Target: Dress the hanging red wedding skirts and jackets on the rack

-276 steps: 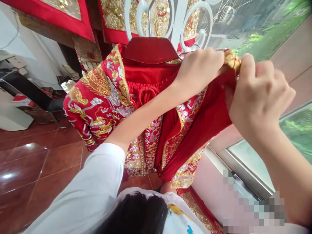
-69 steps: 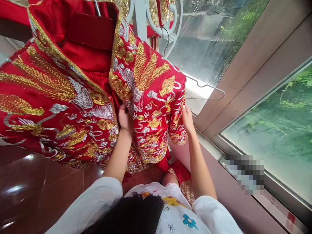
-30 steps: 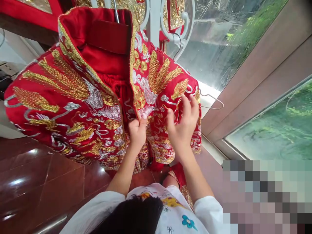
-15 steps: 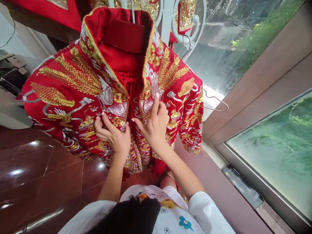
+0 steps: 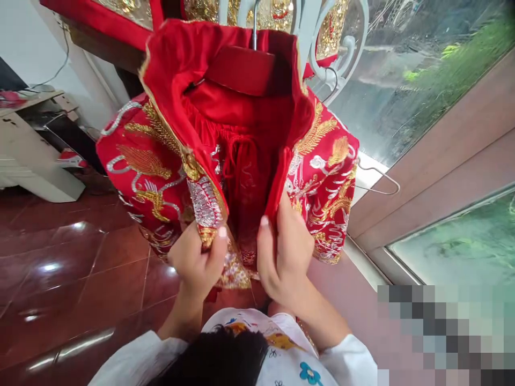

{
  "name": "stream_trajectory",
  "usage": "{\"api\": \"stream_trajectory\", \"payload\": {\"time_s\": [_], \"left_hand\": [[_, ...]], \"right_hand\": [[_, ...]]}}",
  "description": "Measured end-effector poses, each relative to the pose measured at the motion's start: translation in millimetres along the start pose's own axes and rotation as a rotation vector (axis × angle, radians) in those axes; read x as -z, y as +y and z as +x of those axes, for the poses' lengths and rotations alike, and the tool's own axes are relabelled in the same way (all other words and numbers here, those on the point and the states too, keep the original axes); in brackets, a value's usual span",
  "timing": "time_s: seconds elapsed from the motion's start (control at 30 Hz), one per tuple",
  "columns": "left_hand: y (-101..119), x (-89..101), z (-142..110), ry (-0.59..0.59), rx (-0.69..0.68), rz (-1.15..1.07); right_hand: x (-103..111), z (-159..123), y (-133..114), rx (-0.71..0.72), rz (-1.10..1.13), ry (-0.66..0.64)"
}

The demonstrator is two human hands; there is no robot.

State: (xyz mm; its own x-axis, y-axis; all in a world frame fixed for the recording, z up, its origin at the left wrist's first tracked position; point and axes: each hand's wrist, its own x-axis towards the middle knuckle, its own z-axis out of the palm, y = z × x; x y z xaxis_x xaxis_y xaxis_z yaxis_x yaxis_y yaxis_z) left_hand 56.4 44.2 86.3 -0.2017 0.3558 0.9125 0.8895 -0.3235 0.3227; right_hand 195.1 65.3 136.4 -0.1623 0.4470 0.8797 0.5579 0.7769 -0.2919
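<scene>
A red jacket (image 5: 148, 161) with gold and silver embroidery hangs from a hanger (image 5: 241, 69) in front of me. Its stand collar gapes wide and the red satin lining shows. My left hand (image 5: 197, 262) is closed round the left front edge, thumb on top. On the other side my right hand (image 5: 285, 246) grips the right front edge, its thumb at the lining and its fingers mostly behind the cloth. Between the parted fronts, a red gathered garment with a drawstring (image 5: 237, 155) is visible inside.
White scrolled metalwork (image 5: 317, 48) stands behind the jacket, with gold-beaded cloth (image 5: 201, 10) beyond it. A bare wire hanger (image 5: 382, 179) hangs near the window (image 5: 402, 80) at right. At left is a pale cabinet (image 5: 36, 155) on the dark red tiled floor (image 5: 112, 268).
Both hands, earlier resting on the jacket's embroidered chest, now grip its two front edges. The fronts have been drawn apart, and the collar opening is wider. My view has shifted slightly left.
</scene>
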Motion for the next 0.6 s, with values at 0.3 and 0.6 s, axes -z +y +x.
{"api": "stream_trajectory", "payload": {"time_s": [0.3,0.6], "left_hand": [[-6.4,-70.6,10.5,-0.244,0.007,-0.105],[21.4,-40.8,35.4,0.069,0.057,-0.160]], "right_hand": [[-60.1,-3.3,57.0,0.038,-0.264,-0.036],[-54.2,-13.4,44.5,-0.102,-0.203,0.182]]}}
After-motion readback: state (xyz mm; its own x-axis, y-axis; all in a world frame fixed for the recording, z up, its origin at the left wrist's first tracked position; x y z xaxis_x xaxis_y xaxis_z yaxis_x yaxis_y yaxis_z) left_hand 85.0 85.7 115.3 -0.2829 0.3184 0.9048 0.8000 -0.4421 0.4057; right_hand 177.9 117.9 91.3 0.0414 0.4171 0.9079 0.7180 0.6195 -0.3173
